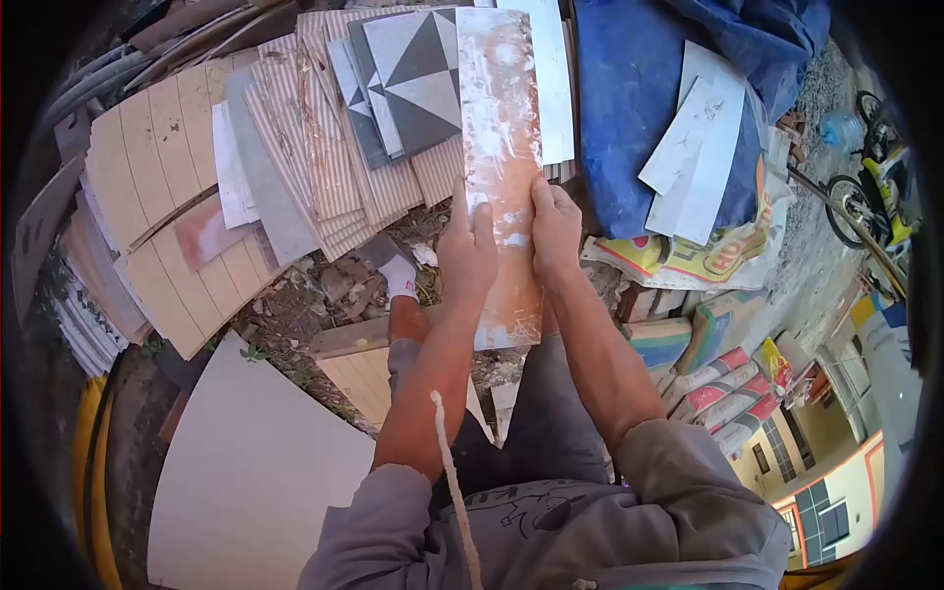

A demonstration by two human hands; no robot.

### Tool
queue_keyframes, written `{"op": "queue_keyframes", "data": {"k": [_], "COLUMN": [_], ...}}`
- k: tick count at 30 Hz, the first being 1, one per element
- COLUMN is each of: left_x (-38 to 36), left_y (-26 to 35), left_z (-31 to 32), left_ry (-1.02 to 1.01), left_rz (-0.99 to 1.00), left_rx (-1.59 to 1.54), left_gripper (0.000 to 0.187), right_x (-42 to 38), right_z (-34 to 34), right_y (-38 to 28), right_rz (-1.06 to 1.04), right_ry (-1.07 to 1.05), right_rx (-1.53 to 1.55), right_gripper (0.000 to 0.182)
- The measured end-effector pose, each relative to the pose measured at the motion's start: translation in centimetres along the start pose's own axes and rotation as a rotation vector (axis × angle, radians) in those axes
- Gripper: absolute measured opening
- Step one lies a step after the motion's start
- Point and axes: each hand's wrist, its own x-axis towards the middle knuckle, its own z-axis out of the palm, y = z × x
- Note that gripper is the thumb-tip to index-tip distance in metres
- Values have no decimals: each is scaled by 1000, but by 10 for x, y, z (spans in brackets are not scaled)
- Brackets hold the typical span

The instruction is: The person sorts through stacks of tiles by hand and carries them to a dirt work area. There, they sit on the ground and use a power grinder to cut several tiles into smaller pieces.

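Note:
A long, narrow tile strip (504,128), reddish brown with white smears, is held out before my body. My left hand (469,246) grips its left edge, thumb over the face. On the opposite edge my right hand (557,231) is closed, thumb on top. The fingers behind the strip are hidden. Just beyond it lie grey-and-white patterned tiles (418,61), partly covered by the strip. They rest on several ribbed tiles (320,167) spread in overlapping layers.
Large beige tiles (157,128) are piled at left, near a big white panel (251,472). White tile pieces (703,143) lie on a blue tarp (624,98) at right. Filled sacks (723,393) and bicycles (855,202) stand further right. Rubble (339,285) covers the ground by my foot.

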Motion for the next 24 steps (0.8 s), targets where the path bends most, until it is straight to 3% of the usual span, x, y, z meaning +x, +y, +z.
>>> {"op": "queue_keyframes", "data": {"k": [2, 6, 8, 12, 18, 24], "left_x": [-3, 2, 3, 24, 60, 102], "left_y": [1, 9, -2, 10, 31, 40], "left_z": [2, 0, 4, 6, -12, -26], "left_ry": [-23, -103, 101, 61, 64, 35], "left_rz": [113, 167, 466, 523, 528, 478], "left_rx": [171, 205, 303, 198, 320, 58], "left_gripper": [57, 58, 60, 62, 63, 63], "right_x": [5, 18, 15, 7, -3, -6], "right_z": [-7, -15, -14, -16, -19, -31], "right_y": [0, 8, 14, 4, 11, 16], "right_rz": [55, 72, 146, 162, 113, 37], "right_ry": [48, 45, -15, -46, -122, -152], "right_rx": [-103, -77, 6, 36, 58, -218], "right_gripper": [36, 37, 36, 34, 34, 38]}}
